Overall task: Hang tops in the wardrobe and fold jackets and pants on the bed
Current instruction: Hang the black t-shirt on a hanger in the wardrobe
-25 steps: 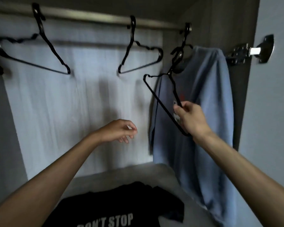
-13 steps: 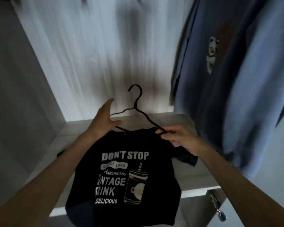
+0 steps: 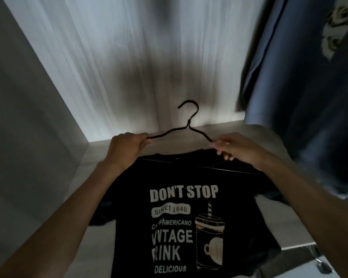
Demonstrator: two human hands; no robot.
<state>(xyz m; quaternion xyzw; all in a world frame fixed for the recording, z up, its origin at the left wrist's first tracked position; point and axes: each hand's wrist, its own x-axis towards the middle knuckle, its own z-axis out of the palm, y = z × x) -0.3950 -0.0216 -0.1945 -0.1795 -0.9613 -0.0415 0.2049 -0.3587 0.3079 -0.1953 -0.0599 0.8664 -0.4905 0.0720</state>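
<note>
A black T-shirt [image 3: 181, 227] with white "DON'T STOP" print lies flat on the wardrobe shelf [image 3: 92, 155], its hem hanging over the front edge. Just above its collar I hold a thin black hanger [image 3: 187, 125], hook pointing away from me. My left hand [image 3: 127, 149] grips the hanger's left arm. My right hand [image 3: 235, 149] pinches its right arm. The hanger's bottom bar lies across the shirt near the collar.
A blue sweatshirt [image 3: 301, 97] hangs at the right, reaching down to the shelf. The wardrobe's pale back panel [image 3: 129, 57] and grey left wall [image 3: 18, 117] close in the space. A metal door fitting [image 3: 319, 261] shows at the lower right.
The hanger came down from the rail to the shirt's collar. My left hand has taken hold of its left arm, and both hands now hold it level above the collar.
</note>
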